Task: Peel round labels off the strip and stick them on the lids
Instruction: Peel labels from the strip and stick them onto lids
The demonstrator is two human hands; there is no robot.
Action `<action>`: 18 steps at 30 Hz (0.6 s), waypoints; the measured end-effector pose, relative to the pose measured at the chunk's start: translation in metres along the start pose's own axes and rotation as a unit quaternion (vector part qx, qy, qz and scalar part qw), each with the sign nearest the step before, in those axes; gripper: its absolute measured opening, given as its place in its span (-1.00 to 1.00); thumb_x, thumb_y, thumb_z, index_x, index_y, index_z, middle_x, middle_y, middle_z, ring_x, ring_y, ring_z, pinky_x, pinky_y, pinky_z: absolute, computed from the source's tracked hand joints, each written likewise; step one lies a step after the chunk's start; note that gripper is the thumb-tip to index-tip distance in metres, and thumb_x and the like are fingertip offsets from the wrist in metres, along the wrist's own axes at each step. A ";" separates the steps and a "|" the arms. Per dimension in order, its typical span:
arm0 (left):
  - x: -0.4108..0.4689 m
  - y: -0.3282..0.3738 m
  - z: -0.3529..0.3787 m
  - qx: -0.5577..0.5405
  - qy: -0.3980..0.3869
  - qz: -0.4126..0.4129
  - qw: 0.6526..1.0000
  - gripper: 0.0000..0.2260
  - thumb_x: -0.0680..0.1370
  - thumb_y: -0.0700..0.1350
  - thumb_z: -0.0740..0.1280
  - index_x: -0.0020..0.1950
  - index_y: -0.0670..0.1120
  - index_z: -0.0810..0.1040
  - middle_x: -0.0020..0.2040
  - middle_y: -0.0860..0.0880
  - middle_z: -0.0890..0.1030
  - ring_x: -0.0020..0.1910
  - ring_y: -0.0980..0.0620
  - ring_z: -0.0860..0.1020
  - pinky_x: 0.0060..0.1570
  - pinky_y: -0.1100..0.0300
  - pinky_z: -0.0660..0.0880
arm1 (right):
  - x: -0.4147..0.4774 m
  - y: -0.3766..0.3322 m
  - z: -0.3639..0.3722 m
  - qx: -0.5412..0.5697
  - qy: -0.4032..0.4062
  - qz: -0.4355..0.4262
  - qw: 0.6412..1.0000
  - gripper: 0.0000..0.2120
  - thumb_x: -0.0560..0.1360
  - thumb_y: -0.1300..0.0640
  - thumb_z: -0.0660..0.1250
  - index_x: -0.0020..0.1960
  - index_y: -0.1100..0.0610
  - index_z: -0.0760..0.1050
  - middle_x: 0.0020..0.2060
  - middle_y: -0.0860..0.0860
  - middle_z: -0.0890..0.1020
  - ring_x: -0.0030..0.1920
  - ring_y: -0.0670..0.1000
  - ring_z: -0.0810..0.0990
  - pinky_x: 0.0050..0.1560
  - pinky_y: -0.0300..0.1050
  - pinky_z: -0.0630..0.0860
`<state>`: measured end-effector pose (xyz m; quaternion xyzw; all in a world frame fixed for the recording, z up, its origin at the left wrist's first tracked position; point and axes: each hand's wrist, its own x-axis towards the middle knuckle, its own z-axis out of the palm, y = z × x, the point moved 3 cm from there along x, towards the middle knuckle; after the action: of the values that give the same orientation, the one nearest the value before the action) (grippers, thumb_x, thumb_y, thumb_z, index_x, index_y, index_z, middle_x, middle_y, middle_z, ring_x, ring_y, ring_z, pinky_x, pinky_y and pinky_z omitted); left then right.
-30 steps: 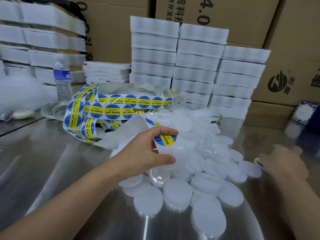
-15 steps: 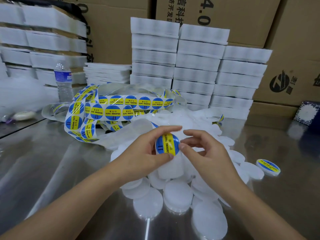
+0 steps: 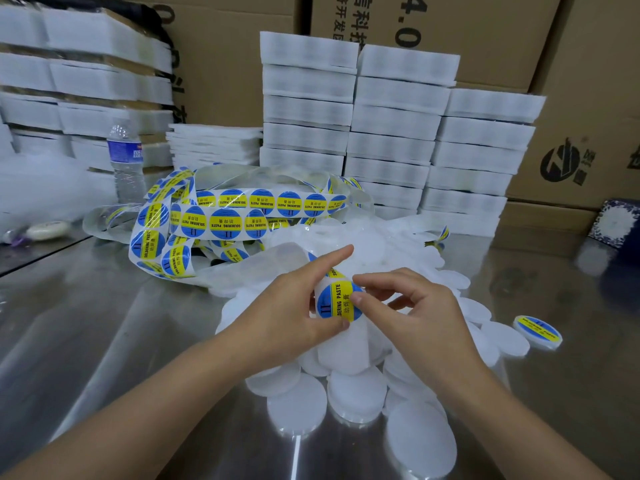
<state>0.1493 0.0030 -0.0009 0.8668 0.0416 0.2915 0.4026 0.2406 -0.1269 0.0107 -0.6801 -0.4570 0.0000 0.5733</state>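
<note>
Lids [image 3: 356,393] on steel table [image 3: 104,323], cartons [image 3: 585,64] behind

- Shiny stainless-steel tabletop [image 3: 86,323] reflecting light.
- Brown printed cardboard cartons [image 3: 588,98] behind.
- Stacked white foam trays [image 3: 391,133].
- Clear blue-labelled plastic water bottle [image 3: 126,161], left.
- Possibly a blue patterned box [image 3: 616,220], far right.

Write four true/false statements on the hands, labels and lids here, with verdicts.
1. The left hand grips the label strip, one round label facing the camera. True.
2. The right hand hangs idle, away from the strip. False: its thumb and forefinger pinch that label's edge.
3. One labelled lid sits right of the plain lids. True.
4. The water bottle lies on its side. False: it stands upright, far left.
</note>
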 end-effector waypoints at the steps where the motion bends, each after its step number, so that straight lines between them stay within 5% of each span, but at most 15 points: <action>1: 0.000 0.001 0.000 0.005 0.000 0.001 1.000 -0.25 0.39 -0.21 0.50 0.26 0.48 0.23 -0.05 0.09 0.56 -0.11 0.08 0.62 0.04 0.09 0.57 | -0.001 -0.001 0.000 -0.009 0.003 -0.006 1.000 -0.79 0.36 0.14 0.46 -0.20 -0.20 0.63 -0.24 -0.19 0.62 -0.17 -0.15 0.55 -0.15 -0.39 0.41; 11: -0.003 0.005 0.004 -0.009 -0.038 0.005 0.999 -0.26 0.36 -0.09 0.52 0.28 0.49 0.21 -0.04 0.13 0.62 -0.07 0.10 0.63 0.09 0.13 0.55 | -0.002 -0.006 -0.001 -0.064 0.032 -0.041 0.997 -0.75 0.34 0.17 0.48 -0.29 -0.19 0.59 -0.23 -0.10 0.57 -0.14 -0.17 0.48 -0.16 -0.45 0.35; 15: -0.004 0.006 0.004 -0.057 0.002 -0.017 0.998 -0.55 0.26 0.28 0.39 0.12 0.49 0.42 -0.06 0.19 0.62 -0.19 0.15 0.60 -0.08 0.28 0.54 | -0.001 -0.005 -0.002 -0.068 0.030 -0.038 0.997 -0.76 0.37 0.16 0.46 -0.30 -0.19 0.59 -0.24 -0.10 0.55 -0.17 -0.15 0.46 -0.18 -0.43 0.34; 18: 0.001 0.004 -0.002 -0.116 0.069 -0.044 0.990 -0.86 0.51 0.11 0.28 0.01 0.32 0.57 -0.07 0.10 0.65 -0.16 0.22 0.57 -0.20 0.34 0.52 | -0.002 -0.005 0.000 -0.081 0.022 -0.045 0.995 -0.77 0.37 0.15 0.46 -0.30 -0.19 0.59 -0.25 -0.11 0.53 -0.18 -0.16 0.44 -0.20 -0.39 0.34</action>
<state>0.1488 0.0021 0.0036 0.7894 0.0732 0.3357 0.5087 0.2366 -0.1288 0.0137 -0.7029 -0.4729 -0.0781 0.5256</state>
